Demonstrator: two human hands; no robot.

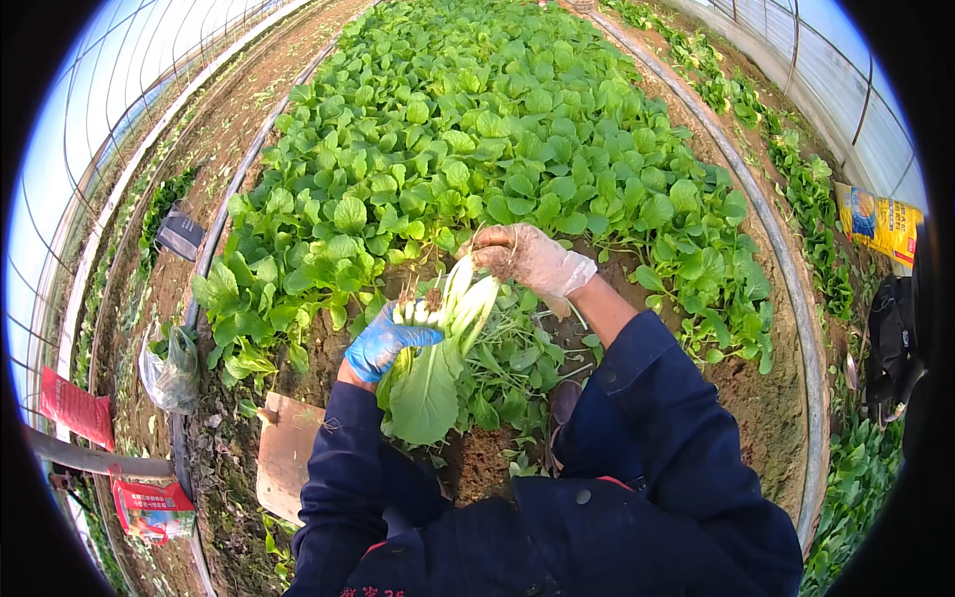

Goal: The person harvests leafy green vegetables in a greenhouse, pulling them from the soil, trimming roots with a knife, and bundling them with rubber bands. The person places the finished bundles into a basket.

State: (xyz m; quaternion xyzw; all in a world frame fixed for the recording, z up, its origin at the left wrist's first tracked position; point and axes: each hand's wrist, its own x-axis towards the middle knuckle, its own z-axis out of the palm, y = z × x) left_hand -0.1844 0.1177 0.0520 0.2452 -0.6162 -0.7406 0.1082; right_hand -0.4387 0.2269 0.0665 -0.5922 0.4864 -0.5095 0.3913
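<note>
My left hand [389, 343], in a blue glove, is closed around a bunch of leafy greens [427, 384]. Their pale stalks and soil-covered roots stick up above the glove, and the broad leaves hang down below it. My right hand [515, 257], in a soiled translucent glove, is at the root end of a pale-stalked plant [475, 302] beside the bunch, its fingers bent around the root tip. Beneath both hands lies a pile of loose leaves and stems [515, 358] on the soil.
A dense bed of growing greens [477, 127] spreads ahead. Grey pipes [783, 261] run along both sides. At left are a flat board [287, 455], a plastic bag of greens [171, 369], a dark bag [180, 233] and a red bag [153, 509]. A yellow sack [880, 224] lies at right.
</note>
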